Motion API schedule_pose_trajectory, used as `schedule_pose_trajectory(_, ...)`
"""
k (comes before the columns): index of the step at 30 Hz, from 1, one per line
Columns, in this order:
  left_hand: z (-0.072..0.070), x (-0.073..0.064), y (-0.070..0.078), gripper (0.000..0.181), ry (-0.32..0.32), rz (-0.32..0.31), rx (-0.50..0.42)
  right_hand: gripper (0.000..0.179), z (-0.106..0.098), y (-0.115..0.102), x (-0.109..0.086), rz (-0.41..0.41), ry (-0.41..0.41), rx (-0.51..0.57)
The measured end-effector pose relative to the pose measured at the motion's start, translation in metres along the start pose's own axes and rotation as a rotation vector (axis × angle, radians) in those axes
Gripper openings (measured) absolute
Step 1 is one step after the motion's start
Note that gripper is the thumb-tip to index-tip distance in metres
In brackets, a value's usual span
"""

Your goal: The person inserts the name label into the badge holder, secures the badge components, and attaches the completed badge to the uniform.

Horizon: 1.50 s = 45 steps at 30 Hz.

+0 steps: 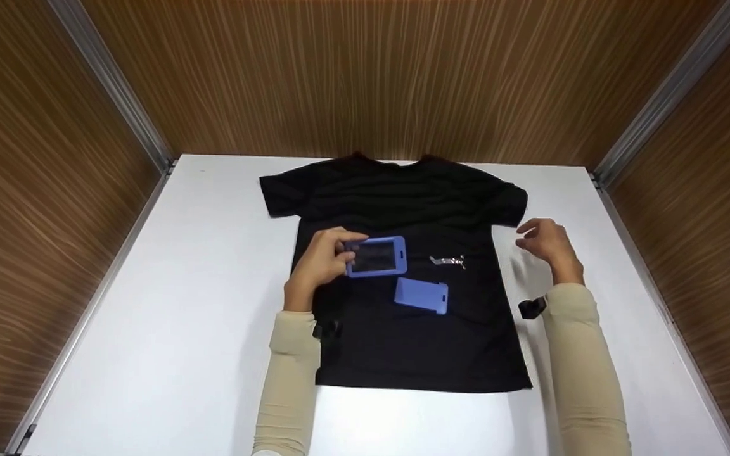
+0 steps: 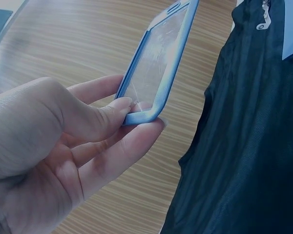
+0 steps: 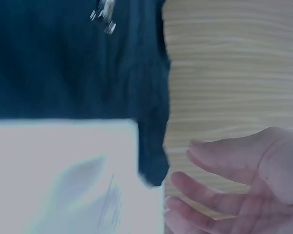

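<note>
My left hand (image 1: 324,259) pinches one end of a blue badge holder (image 1: 401,256) with a clear window, held over a black T-shirt (image 1: 403,354). In the left wrist view the thumb lies on the holder's near corner (image 2: 141,117), with other fingers behind it. Below and right of it, a flat blue badge holder piece (image 1: 422,296) with a slot at one end lies on the shirt. A small shiny strap clip (image 1: 447,261) lies above that piece. My right hand (image 1: 547,244) hangs loosely bent beside the shirt's right sleeve and holds nothing.
The shirt lies spread flat on a white table (image 1: 213,253). Wood-grain panels (image 1: 365,76) stand at the back and both sides, with metal strips along the corners. A small black device (image 1: 533,308) sits at the right wrist.
</note>
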<state>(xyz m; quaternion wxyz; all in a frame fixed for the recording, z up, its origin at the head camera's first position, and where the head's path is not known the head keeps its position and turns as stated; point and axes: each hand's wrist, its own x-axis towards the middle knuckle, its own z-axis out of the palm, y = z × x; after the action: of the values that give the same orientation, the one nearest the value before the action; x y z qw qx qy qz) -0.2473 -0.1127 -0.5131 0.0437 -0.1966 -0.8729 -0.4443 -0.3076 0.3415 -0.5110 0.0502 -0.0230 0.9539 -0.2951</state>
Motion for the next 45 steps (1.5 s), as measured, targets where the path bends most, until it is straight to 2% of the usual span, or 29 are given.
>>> schedule_pose_trajectory(5,0.001,-0.005,-0.004,0.042,-0.014,-0.009,-0.006,0.039,0.001,0.024,0.005,0.068,0.002,0.017)
schedule_pose_trajectory(10,-0.002,-0.011,-0.009,0.042,0.001,-0.027,0.007,0.040,0.005,0.035,0.011,0.084,0.036,0.033)
schedule_pose_trajectory(16,-0.006,-0.011,-0.011,0.044,-0.004,-0.021,0.009,0.041,0.007,0.038,0.016,0.115,0.079,0.027)
schedule_pose_trajectory(22,-0.008,-0.010,-0.013,0.045,-0.001,-0.035,0.015,0.042,0.010,0.044,0.022,0.142,0.087,0.013)
schedule_pose_trajectory(26,-0.007,-0.010,-0.013,0.045,0.000,-0.037,0.015,0.045,0.011,0.051,0.024,0.201,0.086,0.003)
schedule_pose_trajectory(32,-0.009,-0.011,-0.013,0.044,-0.005,-0.027,0.016,0.051,0.013,0.057,0.022,0.290,0.043,0.028)
schedule_pose_trajectory(45,-0.012,-0.013,-0.013,0.045,0.002,-0.033,0.006,0.046,0.015,0.054,0.023,0.292,0.014,0.007)
